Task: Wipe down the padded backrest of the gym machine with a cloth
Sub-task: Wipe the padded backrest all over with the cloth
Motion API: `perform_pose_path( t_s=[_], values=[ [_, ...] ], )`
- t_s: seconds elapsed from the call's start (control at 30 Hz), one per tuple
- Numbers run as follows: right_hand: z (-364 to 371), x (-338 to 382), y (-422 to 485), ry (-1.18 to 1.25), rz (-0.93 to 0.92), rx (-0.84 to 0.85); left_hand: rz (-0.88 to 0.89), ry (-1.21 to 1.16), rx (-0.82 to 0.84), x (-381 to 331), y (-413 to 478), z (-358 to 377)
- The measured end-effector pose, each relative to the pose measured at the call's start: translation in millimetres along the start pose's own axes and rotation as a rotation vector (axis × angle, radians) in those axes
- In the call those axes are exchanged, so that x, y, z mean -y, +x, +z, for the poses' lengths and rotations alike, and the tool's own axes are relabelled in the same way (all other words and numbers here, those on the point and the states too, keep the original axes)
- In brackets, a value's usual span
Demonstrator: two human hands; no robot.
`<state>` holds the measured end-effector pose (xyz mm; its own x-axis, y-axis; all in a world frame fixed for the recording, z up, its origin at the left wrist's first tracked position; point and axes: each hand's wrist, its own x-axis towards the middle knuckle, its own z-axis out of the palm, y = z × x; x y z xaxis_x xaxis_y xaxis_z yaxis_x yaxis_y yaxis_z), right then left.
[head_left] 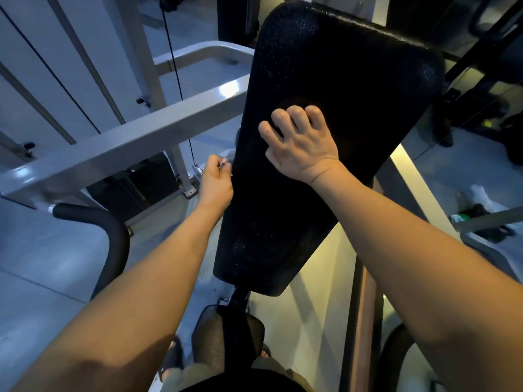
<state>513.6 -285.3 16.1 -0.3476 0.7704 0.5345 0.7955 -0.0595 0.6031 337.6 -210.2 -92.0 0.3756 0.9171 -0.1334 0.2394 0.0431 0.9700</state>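
right hand (300, 148) pressed on backrest (353, 80), fingers bent, cloth unseen | left hand (216, 182) clenched at backrest's left edge, contents unclear | pad runs away lengthwise

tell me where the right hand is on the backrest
In the head view the right hand presses on the middle of the black backrest, fingers curled; the left hand is at its left edge.
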Motion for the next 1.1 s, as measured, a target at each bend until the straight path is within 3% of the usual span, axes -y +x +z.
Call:
perform_pose_path(
  t_s=[0.17, 0.3, 0.4, 0.57, 0.7, 0.93, 1.1],
  values=[
    [0.0, -0.4, -1.9, -0.015, -0.009, 0.015, 0.066, -0.005, 0.036, 15.6, -16.0, -2.2],
    [1.2, -1.7, -1.7, -0.015, -0.011, 0.020, -0.147, 0.072, 0.142, 46.9, -17.3, -10.3],
    [2.9, -0.3, -3.1, -0.001, -0.006, 0.005, -0.236, 0.086, 0.133, 52.6, -21.0, -9.5],
    [-0.8, -2.1, -1.4, -0.002, -0.001, 0.026, -0.114, 0.042, -0.069, 15.4, -37.5, 3.5],
    [-9.5, -2.0, -2.2, 0.042, 0.007, 0.090, -0.022, 0.113, -0.097, 8.1, -67.8, 11.0],
    [-44.8, 15.5, -39.3, 0.336, 0.060, 0.214, -0.011, 0.114, -0.243, -12.7, -96.2, 29.9],
    [-63.5, 26.2, -108.5, 0.451, 0.286, 0.281, 0.169, 0.211, -0.301, -41.6, -93.7, 45.3]
  ],
)
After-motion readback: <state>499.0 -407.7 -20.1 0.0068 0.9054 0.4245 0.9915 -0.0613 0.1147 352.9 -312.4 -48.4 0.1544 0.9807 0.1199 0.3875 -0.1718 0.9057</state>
